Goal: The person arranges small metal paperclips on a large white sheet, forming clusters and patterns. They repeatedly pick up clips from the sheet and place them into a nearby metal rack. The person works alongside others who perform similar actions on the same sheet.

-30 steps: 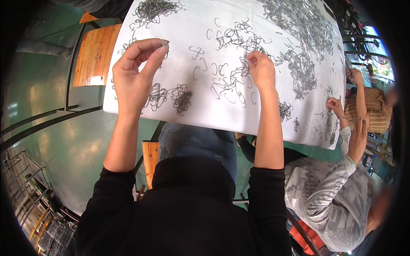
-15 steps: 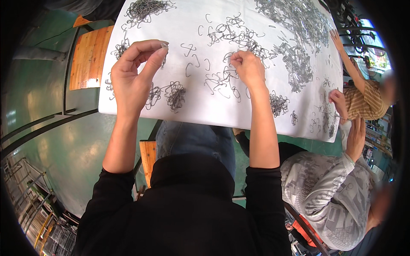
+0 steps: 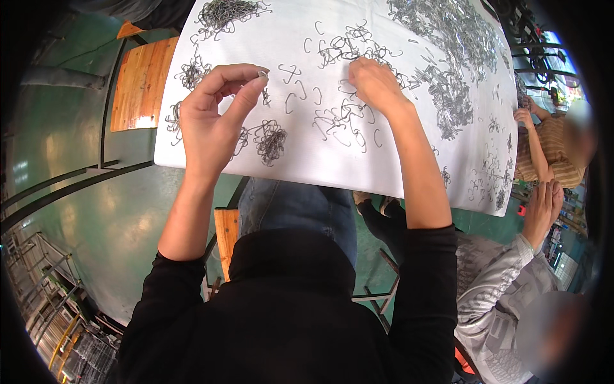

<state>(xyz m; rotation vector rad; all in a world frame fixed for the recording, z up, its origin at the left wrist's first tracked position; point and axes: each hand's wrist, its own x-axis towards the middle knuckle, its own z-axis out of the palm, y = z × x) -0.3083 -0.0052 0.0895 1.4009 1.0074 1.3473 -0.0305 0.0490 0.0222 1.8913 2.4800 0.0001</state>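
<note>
The left hand pinches a small silvery metal piece; the right hand, its grip hidden, curls among thin, dark-grey, C-shaped wire hooks on a white-covered table. They look light, stiff, slippery; best pinched mid-curve.

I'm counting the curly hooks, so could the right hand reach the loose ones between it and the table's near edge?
Probably yes: the right hand is right beside those loose hooks, and nothing seems to block the way. I can't see whether its fingertips already hold something.
</note>
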